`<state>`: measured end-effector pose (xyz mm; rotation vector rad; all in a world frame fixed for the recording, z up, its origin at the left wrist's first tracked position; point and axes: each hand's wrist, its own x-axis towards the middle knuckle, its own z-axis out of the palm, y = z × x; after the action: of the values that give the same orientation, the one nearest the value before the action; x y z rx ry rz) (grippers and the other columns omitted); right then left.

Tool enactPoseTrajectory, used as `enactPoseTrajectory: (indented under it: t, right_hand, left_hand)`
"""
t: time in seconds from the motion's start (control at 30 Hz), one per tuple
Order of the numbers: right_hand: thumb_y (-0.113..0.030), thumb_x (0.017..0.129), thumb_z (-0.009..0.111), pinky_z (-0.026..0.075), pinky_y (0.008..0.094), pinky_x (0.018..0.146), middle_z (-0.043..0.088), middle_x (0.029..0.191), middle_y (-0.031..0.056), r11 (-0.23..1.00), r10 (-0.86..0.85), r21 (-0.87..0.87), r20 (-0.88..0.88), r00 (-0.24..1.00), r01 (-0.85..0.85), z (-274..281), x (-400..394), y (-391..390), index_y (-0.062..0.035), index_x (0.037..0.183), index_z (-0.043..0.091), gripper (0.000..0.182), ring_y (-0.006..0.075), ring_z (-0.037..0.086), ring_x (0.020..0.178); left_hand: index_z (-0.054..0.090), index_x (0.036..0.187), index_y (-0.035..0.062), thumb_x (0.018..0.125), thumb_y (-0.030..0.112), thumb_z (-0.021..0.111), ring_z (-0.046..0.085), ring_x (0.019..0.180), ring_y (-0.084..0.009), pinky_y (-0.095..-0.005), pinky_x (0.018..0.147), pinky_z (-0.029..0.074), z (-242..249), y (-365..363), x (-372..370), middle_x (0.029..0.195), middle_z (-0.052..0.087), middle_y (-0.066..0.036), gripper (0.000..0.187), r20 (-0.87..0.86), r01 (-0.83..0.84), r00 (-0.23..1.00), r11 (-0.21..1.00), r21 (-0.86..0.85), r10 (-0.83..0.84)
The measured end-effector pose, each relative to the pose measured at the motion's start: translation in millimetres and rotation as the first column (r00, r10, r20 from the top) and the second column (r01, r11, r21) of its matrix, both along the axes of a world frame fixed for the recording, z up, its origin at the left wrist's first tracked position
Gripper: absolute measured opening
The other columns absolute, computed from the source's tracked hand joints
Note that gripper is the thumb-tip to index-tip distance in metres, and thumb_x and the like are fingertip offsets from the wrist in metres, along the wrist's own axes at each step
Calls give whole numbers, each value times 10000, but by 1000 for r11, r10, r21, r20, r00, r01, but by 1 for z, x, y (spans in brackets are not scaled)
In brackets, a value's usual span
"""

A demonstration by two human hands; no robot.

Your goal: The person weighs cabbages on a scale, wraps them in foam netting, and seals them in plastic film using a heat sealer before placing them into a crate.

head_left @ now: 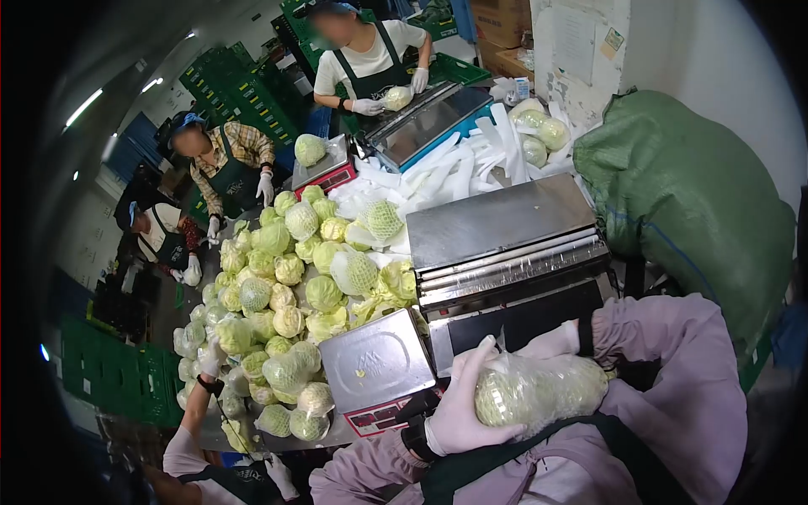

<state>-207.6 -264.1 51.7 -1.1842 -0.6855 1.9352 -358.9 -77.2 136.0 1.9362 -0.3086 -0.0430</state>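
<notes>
A long pale-green napa cabbage [539,389] in clear plastic film lies sideways close to my body. My gloved left hand [461,408] wraps round its left end, thumb up and fingers underneath. Along the far side my gloved right hand [549,342] presses on the film, its fingertips partly hidden by the wrap. Just beyond both hands stands a film-wrapping machine [509,227] with a steel top, rollers and a dark front plate. To the left of my left hand is a scale [379,358] with a steel pan, a small leaf scrap on it.
Many round cabbages [289,269], some in foam nets, are heaped left of the scale. White foam nets [454,172] lie behind the machine. A bulging green sack [673,202] stands at right. Several co-workers [370,63] stand round the table; one reaches into the heap.
</notes>
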Motion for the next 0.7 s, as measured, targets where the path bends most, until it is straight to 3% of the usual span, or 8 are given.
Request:
enactPoseTrajectory:
  t: [0.07,0.1,0.13,0.27,0.33,0.47,0.6,0.7]
  right_hand:
    - [-415,1004,366,386,303,997,538,1281,65,918,-305,-341,-288,908,201,5,13,-12,5,1349,425,547,128,517,1127]
    - [-452,992,384,397,295,993,546,1289,92,960,-245,-217,-339,908,178,21,21,-21,36,1318,443,590,134,525,1132]
    - [-481,990,360,387,299,1003,543,1291,109,987,-71,147,78,994,59,18,33,-25,12,1342,441,611,142,519,1139]
    - [-431,976,435,374,320,1012,564,1261,147,988,-16,151,200,980,-15,30,54,-24,-7,1348,457,564,176,523,1136]
    - [-423,969,454,370,328,1014,566,1259,163,986,-10,159,315,949,-42,35,72,-24,-10,1341,468,556,187,524,1138]
    - [-390,938,522,409,329,962,611,1204,153,976,7,187,487,874,-112,40,125,-24,-21,1249,566,485,217,569,1075]
    - [-279,882,643,442,310,930,636,1141,89,988,-151,87,699,699,127,75,242,-32,-8,1213,586,431,151,575,1042]
    - [-375,856,621,471,307,822,669,968,138,861,-497,416,809,313,291,55,364,-39,0,1037,658,418,178,606,908]
  left_hand:
    - [126,1444,-34,584,318,864,372,1202,-300,-412,1060,266,6,0,6,1288,356,-191,1187,91,22,995,997,76,-29]
    - [125,1438,-49,595,327,858,335,1257,-330,-432,1070,252,2,3,9,1339,323,-224,1178,102,34,994,998,47,-39]
    - [125,1438,-49,595,327,858,335,1257,-330,-432,1070,252,-4,3,17,1339,323,-224,1178,102,25,994,999,46,-29]
    - [156,1457,6,632,352,818,245,1353,-424,-476,1103,229,5,-9,52,1450,203,-297,1112,74,-55,995,974,-218,73]
    - [263,1441,35,686,402,765,243,1358,-433,-501,1106,216,18,-1,76,1466,233,-266,979,199,35,968,866,499,-153]
    - [326,1407,31,699,474,745,479,1235,-331,-348,1030,389,8,3,121,1364,446,-212,935,16,114,991,890,442,-135]
    - [203,1451,8,788,418,707,309,1347,-370,-393,1099,284,-17,24,154,1446,313,-228,928,-69,-65,994,973,220,82]
    - [324,1421,60,845,314,677,327,1346,-336,-388,1099,289,-42,47,156,1456,315,-198,722,-160,-175,960,940,291,229]
